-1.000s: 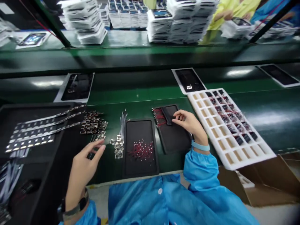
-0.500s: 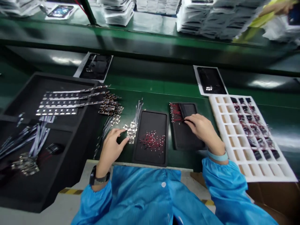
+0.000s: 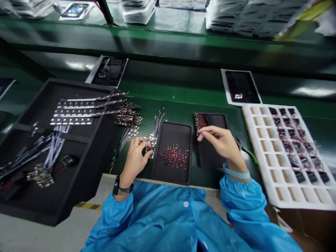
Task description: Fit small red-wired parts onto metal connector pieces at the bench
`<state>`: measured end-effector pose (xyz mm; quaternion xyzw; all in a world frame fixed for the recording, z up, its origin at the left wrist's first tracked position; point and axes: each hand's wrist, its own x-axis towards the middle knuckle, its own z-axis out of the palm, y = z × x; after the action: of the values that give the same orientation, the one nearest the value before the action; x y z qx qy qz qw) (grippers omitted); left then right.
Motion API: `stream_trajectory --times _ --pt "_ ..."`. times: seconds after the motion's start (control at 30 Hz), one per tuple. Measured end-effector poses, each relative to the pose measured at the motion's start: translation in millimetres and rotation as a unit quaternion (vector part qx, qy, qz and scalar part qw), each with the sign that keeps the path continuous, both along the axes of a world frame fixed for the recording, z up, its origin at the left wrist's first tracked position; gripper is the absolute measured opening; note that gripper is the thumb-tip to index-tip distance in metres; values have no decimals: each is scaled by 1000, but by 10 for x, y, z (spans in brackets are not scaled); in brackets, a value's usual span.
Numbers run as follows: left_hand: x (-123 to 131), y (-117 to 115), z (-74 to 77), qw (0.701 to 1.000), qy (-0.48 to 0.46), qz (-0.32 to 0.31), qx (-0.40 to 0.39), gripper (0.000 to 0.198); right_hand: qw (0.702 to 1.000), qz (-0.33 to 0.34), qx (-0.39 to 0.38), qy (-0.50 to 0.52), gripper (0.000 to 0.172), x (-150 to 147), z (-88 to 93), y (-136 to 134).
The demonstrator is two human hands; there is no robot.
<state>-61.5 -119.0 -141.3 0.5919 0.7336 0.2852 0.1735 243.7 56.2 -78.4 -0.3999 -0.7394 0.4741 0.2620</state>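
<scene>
My left hand (image 3: 136,155) has thumb and fingers closed around a small dark part (image 3: 150,148), over a small pile of circuit boards with grey cables (image 3: 157,122). Beside it lies a black tray (image 3: 172,133) with loose red-wired pieces (image 3: 174,155). My right hand (image 3: 217,141) is above a second black tray (image 3: 210,155), its fingertips pinched near the row of red wires (image 3: 201,120). What the right fingertips hold, if anything, is too small to make out.
A large black bin (image 3: 86,154) holds strips and cables at left. A white divided tray (image 3: 265,157) with black parts lies at right, near green-handled pliers (image 3: 248,154). Panels (image 3: 240,84) lie behind; stacked packets (image 3: 138,10) stand on the shelf.
My right hand has moved left, off the dark piece toward the red wires. My left fingers have closed on a small dark part. The pliers now show, and the view has shifted.
</scene>
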Motion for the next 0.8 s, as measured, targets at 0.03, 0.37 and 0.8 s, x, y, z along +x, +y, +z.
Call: stream_trajectory --times 0.03,0.37,0.8 --pt "3 5 2 1000 -5 1 1 6 1000 11 -11 13 27 -74 -10 -11" --pt "-112 91 259 948 -313 -13 -63 14 987 81 -108 91 31 -358 -217 -106" --pt "196 490 634 896 -439 -51 -45 22 987 79 -105 98 26 -374 -209 -177"
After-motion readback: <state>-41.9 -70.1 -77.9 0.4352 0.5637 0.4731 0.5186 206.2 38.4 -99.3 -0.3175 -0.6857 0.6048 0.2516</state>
